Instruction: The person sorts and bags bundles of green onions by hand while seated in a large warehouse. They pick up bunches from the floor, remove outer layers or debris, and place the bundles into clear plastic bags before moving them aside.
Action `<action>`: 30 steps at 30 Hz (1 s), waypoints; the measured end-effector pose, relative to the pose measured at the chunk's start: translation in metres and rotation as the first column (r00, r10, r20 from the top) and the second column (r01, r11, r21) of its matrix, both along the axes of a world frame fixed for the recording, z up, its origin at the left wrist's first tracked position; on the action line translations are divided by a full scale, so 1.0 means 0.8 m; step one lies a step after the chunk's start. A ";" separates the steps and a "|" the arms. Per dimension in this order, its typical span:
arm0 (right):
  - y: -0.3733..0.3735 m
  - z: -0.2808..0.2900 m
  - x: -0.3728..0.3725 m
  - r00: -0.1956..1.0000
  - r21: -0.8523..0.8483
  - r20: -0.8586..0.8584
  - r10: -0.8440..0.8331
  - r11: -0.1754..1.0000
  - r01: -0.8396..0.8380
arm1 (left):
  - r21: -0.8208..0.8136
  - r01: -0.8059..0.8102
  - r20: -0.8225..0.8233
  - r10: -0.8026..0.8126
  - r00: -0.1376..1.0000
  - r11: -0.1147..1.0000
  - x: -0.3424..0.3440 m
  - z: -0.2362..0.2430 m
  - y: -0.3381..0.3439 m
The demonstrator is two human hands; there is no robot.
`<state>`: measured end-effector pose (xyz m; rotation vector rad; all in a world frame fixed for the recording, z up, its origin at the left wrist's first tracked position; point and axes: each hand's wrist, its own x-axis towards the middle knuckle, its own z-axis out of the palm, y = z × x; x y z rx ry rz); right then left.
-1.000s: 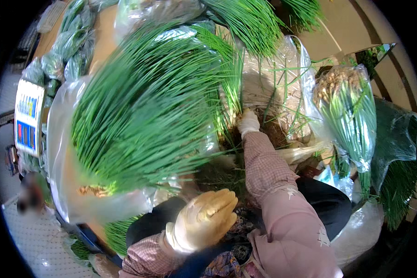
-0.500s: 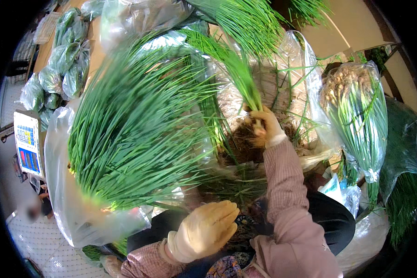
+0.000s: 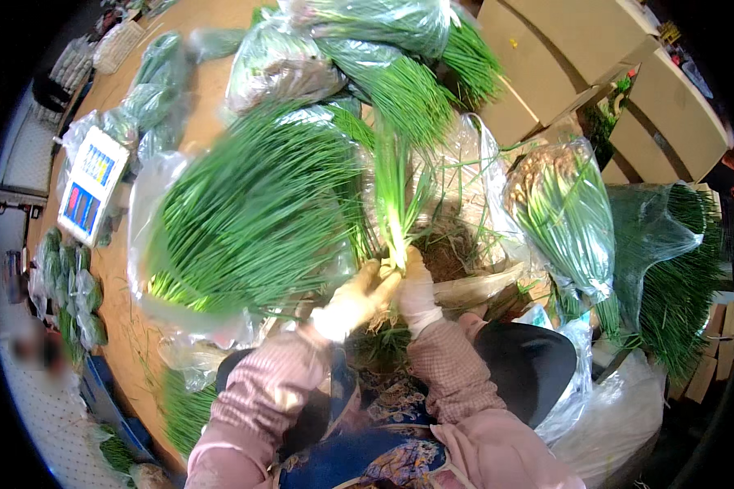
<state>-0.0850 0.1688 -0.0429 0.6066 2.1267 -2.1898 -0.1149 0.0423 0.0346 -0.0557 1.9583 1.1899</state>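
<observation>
A small bunch of spring onions [image 3: 393, 204] stands roots down in front of me, its green tops leaning away. My right hand [image 3: 417, 292], in a pale glove, is closed around the lower end. On the left side of the same bunch my gloved left hand [image 3: 360, 298] has its fingers pressed against the whitish stems near the roots. Roots hang below, between the two hands. To the left lies a big heap of long green spring onions [image 3: 253, 220] on clear plastic sheeting [image 3: 148, 200]. Brown soil and root scraps [image 3: 448, 247] lie just behind my right hand.
On the right is a bagged bundle of spring onions [image 3: 563, 216], with more greens [image 3: 677, 285] beyond it. Filled bags [image 3: 285, 69] lie at the back. A scale display [image 3: 94, 186] stands at the left. Cardboard boxes [image 3: 563, 49] stand at the back right.
My right hand has drawn the bunch back toward me and more upright. My left hand has risen from near my lap to meet it at the stems. The view has shifted.
</observation>
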 end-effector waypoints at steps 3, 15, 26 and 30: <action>-0.031 0.043 0.027 0.935 0.387 -0.228 0.272 0.906 -0.169 | 0.500 -0.474 0.391 0.300 0.870 0.725 0.011 -0.042 -0.003; 0.038 0.140 0.111 0.922 -0.129 -0.365 -0.131 0.988 0.089 | 0.723 -0.503 0.509 0.126 0.851 0.475 0.085 0.036 -0.029; 0.004 0.141 0.124 0.501 0.965 -0.263 0.825 0.212 0.157 | 0.434 -0.312 0.032 0.331 0.943 0.845 0.135 0.010 -0.036; 0.011 0.137 0.118 0.657 0.860 0.188 0.730 0.201 -0.469 | 0.324 -0.220 -0.032 0.242 0.970 0.920 0.158 0.042 -0.047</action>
